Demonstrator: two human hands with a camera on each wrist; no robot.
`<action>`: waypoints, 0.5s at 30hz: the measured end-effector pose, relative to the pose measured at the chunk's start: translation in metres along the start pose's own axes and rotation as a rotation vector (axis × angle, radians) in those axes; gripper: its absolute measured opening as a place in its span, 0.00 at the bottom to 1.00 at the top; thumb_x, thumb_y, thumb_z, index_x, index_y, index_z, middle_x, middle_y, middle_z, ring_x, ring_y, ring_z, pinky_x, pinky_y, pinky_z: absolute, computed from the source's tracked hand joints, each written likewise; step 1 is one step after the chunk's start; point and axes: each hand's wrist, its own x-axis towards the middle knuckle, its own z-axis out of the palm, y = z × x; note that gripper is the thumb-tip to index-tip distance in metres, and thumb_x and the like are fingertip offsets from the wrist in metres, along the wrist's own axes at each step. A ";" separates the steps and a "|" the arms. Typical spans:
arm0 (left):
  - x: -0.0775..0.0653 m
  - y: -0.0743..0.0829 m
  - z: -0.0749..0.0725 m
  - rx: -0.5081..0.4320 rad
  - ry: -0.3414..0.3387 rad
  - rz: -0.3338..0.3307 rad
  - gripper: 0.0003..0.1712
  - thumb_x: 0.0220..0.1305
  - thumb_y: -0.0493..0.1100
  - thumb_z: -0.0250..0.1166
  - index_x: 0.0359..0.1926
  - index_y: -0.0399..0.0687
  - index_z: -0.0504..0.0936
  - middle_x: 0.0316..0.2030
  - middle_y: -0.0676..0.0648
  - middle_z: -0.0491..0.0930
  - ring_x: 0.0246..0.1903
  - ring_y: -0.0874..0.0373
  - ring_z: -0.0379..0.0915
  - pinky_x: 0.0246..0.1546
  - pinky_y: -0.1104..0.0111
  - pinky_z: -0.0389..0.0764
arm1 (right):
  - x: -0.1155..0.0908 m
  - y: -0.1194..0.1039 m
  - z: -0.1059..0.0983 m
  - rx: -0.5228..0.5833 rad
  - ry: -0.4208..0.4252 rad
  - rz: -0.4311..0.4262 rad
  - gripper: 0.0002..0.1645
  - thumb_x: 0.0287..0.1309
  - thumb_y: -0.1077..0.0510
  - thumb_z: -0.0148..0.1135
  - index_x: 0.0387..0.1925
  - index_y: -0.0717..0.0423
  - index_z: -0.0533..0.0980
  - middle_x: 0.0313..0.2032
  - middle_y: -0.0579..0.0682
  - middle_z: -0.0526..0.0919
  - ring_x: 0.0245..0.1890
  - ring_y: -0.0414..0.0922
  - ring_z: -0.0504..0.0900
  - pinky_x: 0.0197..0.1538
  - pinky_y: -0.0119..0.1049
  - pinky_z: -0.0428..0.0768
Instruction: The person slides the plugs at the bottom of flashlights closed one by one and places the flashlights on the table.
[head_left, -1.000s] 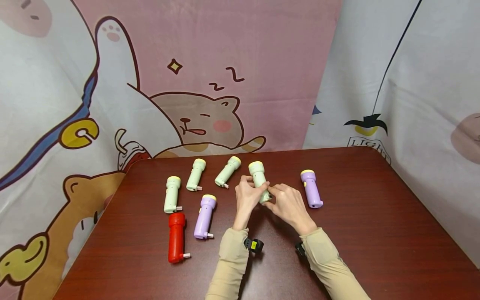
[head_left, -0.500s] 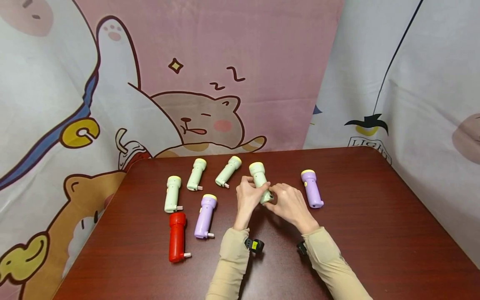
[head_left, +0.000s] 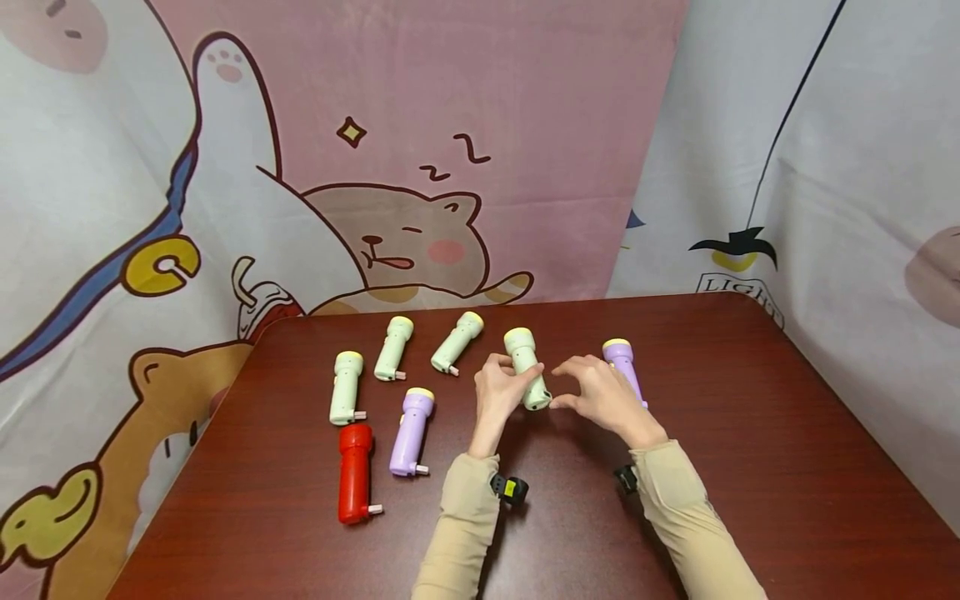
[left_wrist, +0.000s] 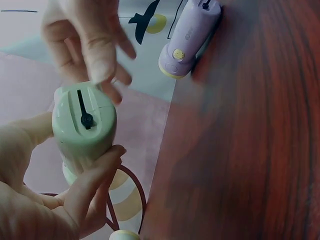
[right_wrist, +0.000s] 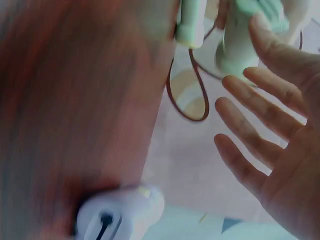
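My left hand (head_left: 498, 397) grips a pale green flashlight (head_left: 521, 343) with a yellow rim, tilted above the table. In the left wrist view, the base of this flashlight (left_wrist: 85, 120) faces the camera, showing a dark slot; no prong sticks out there. My right hand (head_left: 609, 398) is just right of the base, fingers spread and holding nothing. The right wrist view shows the right hand's fingers (right_wrist: 250, 120) loosely extended, thumb close to the green flashlight. A purple flashlight (head_left: 618, 353) lies beyond the right hand, partly hidden by it.
To the left lie three pale green flashlights, one of them the nearest green one (head_left: 346, 390), plus a purple flashlight (head_left: 410, 435) and a red flashlight (head_left: 354, 477). These have prongs sticking out at their bases. A printed cloth (head_left: 570, 167) hangs behind the brown table (head_left: 750, 467).
My right hand has come off the green flashlight's base and moved right, its fingers opening and now covering part of the purple flashlight. The left hand keeps its grip; the flashlight has shifted slightly right.
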 end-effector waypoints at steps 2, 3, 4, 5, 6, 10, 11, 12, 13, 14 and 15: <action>0.000 0.000 -0.001 0.002 0.005 0.006 0.27 0.46 0.56 0.73 0.40 0.41 0.79 0.31 0.42 0.85 0.31 0.55 0.81 0.29 0.70 0.76 | 0.001 0.010 -0.004 -0.010 0.011 0.057 0.24 0.41 0.51 0.76 0.42 0.57 0.82 0.40 0.52 0.86 0.42 0.51 0.83 0.41 0.49 0.80; 0.000 0.000 -0.001 0.004 0.007 0.006 0.27 0.45 0.55 0.73 0.39 0.41 0.79 0.31 0.42 0.85 0.31 0.55 0.81 0.29 0.70 0.76 | 0.001 0.015 -0.005 -0.022 0.019 0.100 0.24 0.43 0.51 0.75 0.43 0.57 0.82 0.41 0.53 0.86 0.43 0.52 0.83 0.40 0.51 0.79; 0.000 0.000 -0.001 0.008 0.010 0.006 0.27 0.45 0.56 0.73 0.39 0.41 0.79 0.31 0.43 0.85 0.31 0.55 0.81 0.29 0.70 0.76 | 0.000 0.020 -0.006 -0.036 0.028 0.147 0.24 0.44 0.51 0.74 0.43 0.58 0.81 0.41 0.54 0.85 0.42 0.54 0.83 0.39 0.52 0.79; 0.000 -0.001 -0.001 0.012 0.010 0.004 0.27 0.45 0.56 0.73 0.39 0.41 0.79 0.31 0.43 0.85 0.31 0.56 0.80 0.29 0.70 0.76 | 0.000 0.025 -0.008 -0.051 0.040 0.196 0.23 0.45 0.52 0.74 0.43 0.59 0.81 0.42 0.56 0.85 0.42 0.56 0.83 0.38 0.54 0.79; 0.000 -0.001 -0.001 0.017 0.009 0.000 0.27 0.45 0.56 0.73 0.39 0.41 0.79 0.30 0.43 0.85 0.31 0.56 0.80 0.29 0.70 0.75 | -0.001 0.030 -0.009 -0.069 0.048 0.243 0.23 0.45 0.52 0.73 0.43 0.60 0.81 0.43 0.58 0.84 0.42 0.58 0.82 0.36 0.56 0.79; 0.001 -0.002 0.001 0.034 0.004 -0.012 0.27 0.45 0.57 0.73 0.39 0.42 0.80 0.30 0.45 0.86 0.31 0.56 0.80 0.29 0.71 0.75 | -0.006 0.045 -0.012 -0.113 0.058 0.397 0.23 0.47 0.55 0.72 0.43 0.65 0.80 0.43 0.64 0.81 0.42 0.65 0.80 0.35 0.60 0.78; 0.001 -0.002 0.001 0.038 0.003 -0.013 0.27 0.45 0.57 0.73 0.40 0.42 0.80 0.31 0.45 0.86 0.31 0.56 0.80 0.29 0.71 0.75 | -0.007 0.047 -0.013 -0.113 0.057 0.420 0.23 0.47 0.56 0.71 0.43 0.66 0.79 0.43 0.65 0.80 0.42 0.66 0.80 0.34 0.61 0.77; 0.001 -0.002 0.001 0.041 0.004 -0.011 0.27 0.45 0.57 0.73 0.39 0.43 0.80 0.30 0.45 0.86 0.31 0.56 0.80 0.29 0.71 0.75 | -0.007 0.050 -0.013 -0.115 0.052 0.444 0.23 0.48 0.56 0.71 0.44 0.66 0.79 0.43 0.65 0.80 0.41 0.66 0.80 0.34 0.61 0.77; 0.001 -0.002 0.001 0.041 0.004 -0.011 0.27 0.45 0.57 0.73 0.39 0.43 0.80 0.31 0.45 0.85 0.31 0.56 0.80 0.30 0.71 0.75 | -0.008 0.052 -0.013 -0.114 0.048 0.462 0.22 0.49 0.56 0.70 0.43 0.67 0.79 0.42 0.65 0.80 0.40 0.66 0.80 0.33 0.60 0.77; 0.001 -0.002 0.002 0.042 0.003 -0.007 0.27 0.45 0.57 0.73 0.39 0.43 0.80 0.31 0.45 0.85 0.31 0.56 0.80 0.30 0.71 0.75 | -0.008 0.053 -0.014 -0.113 0.043 0.476 0.21 0.49 0.57 0.69 0.43 0.67 0.79 0.40 0.66 0.79 0.38 0.66 0.80 0.32 0.60 0.77; 0.001 -0.002 0.002 0.042 0.003 -0.005 0.27 0.45 0.57 0.73 0.39 0.42 0.80 0.31 0.45 0.85 0.31 0.56 0.80 0.30 0.70 0.76 | -0.008 0.055 -0.014 -0.111 0.036 0.488 0.20 0.50 0.57 0.68 0.42 0.67 0.79 0.39 0.66 0.79 0.37 0.66 0.80 0.31 0.59 0.76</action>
